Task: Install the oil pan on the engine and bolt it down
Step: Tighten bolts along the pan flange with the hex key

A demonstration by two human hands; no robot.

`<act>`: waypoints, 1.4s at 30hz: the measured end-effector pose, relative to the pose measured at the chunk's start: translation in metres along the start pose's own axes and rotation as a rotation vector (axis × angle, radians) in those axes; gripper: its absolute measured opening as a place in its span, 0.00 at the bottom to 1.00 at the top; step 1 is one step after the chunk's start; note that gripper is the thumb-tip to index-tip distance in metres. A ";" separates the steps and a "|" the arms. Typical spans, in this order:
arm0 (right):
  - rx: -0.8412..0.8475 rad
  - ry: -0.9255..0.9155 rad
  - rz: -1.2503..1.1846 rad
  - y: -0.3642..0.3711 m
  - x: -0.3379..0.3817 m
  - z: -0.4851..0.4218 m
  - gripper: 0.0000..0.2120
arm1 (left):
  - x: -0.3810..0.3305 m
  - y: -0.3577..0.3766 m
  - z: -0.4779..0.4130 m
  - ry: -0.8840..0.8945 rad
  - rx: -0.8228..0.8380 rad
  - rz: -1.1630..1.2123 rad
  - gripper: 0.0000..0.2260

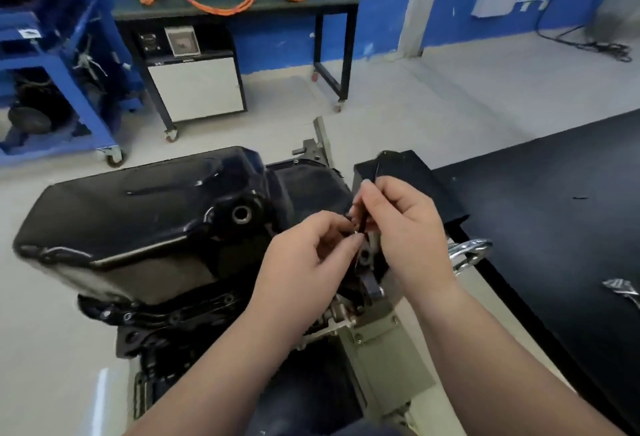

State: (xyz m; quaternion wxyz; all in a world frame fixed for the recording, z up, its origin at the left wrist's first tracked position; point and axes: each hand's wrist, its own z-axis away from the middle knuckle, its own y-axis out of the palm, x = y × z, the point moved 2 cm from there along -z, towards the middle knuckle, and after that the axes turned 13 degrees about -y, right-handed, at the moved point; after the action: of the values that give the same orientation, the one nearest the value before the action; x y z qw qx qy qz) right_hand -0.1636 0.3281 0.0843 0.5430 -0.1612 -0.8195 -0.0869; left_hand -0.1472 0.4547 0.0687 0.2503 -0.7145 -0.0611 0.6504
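The black oil pan [138,207] sits on top of the upturned engine [166,321], its drain hole [241,214] facing me. Both hands meet over the pan's right end. My left hand [308,255] pinches a small dark bolt [361,226] at its fingertips. My right hand [401,227] grips the same small dark part from above with curled fingers. The bolt is mostly hidden by the fingers. The pan's flange under the hands is out of sight.
A grey engine stand [377,349] carries the engine below my hands. A black table [554,227] lies to the right with a small black box [412,172] and a chrome tool [467,255] at its edge. A wheeled bench [235,9] and a blue cart [52,64] stand behind.
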 end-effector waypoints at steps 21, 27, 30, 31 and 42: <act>-0.778 0.815 0.684 -0.458 -0.139 0.138 0.08 | -0.077 0.438 -0.048 0.159 0.824 -0.619 0.08; -0.564 0.946 0.845 -0.490 -0.171 0.136 0.15 | -0.070 0.482 -0.065 0.205 0.866 -0.824 0.13; -0.441 0.948 0.919 -0.495 -0.182 0.126 0.20 | -0.071 0.503 -0.073 0.201 0.848 -0.859 0.15; -0.393 0.956 0.944 -0.496 -0.185 0.124 0.20 | -0.071 0.511 -0.074 0.200 0.843 -0.862 0.16; -0.125 0.994 1.131 -0.514 -0.211 0.132 0.12 | -0.071 0.591 -0.076 0.384 0.734 -1.153 0.17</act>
State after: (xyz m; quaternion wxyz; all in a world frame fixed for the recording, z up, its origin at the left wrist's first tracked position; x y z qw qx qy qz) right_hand -0.3858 -0.1457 -0.1447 0.8005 -0.5295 -0.2639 0.0959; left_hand -0.2257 -0.1080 -0.1236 0.7855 -0.5400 -0.1612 0.2556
